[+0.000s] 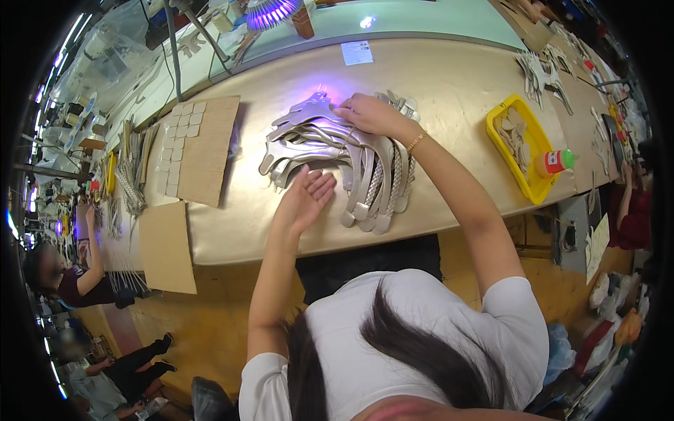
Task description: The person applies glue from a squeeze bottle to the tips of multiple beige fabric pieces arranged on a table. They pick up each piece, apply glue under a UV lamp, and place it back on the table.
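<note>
A layered pile of silver leather shoe-upper pieces lies curved on the table in front of me, with woven straps at its right side. At the far end of the pile is my right hand, its bent fingers closed on the edge of a silver upper piece. My left hand is at the pile's near left side, palm turned up, fingers stretched out, holding nothing. Its fingertips are close to the lower pieces; whether they touch cannot be made out.
Left of the pile, small pale squares lie in rows on a cardboard sheet; another cardboard piece overhangs the near edge. To the right, a yellow tray holds beige pieces and a red-and-green bottle. A lamp glows beyond. Other people work nearby.
</note>
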{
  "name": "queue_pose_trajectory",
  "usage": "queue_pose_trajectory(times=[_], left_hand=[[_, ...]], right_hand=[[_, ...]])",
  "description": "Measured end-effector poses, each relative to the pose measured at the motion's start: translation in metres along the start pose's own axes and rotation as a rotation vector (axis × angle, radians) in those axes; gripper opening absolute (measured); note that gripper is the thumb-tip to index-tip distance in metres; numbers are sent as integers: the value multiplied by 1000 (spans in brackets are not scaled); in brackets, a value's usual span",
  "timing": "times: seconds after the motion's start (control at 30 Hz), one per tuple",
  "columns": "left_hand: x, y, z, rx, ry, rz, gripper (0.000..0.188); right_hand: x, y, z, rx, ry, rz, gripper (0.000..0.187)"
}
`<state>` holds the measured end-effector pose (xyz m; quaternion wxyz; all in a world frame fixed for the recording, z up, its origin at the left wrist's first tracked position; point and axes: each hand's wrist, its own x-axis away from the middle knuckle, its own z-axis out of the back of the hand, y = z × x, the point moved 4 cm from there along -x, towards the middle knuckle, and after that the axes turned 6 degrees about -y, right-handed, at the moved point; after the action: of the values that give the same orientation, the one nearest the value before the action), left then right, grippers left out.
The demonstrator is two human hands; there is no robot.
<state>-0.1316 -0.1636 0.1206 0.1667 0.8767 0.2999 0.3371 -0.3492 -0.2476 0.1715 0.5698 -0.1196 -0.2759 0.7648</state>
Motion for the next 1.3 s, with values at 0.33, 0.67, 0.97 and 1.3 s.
queue_pose_trajectory(times=[0.33,0.67,0.97,1.3], left_hand=[[-45,0,-39,41,33,-211,63],[-20,16,-70,-318,19,-293,39],[-17,17,-48,-306,-122,0,42],[-1,7,-26,-431,-301,17,95]], right_hand=[[16,-37,-14,-641,-462,164,85],[63,-60,-3,-687,1,85,72],[109,-80,3,-277,222,355,17],[95,-85,-24,-374,113,223,12]])
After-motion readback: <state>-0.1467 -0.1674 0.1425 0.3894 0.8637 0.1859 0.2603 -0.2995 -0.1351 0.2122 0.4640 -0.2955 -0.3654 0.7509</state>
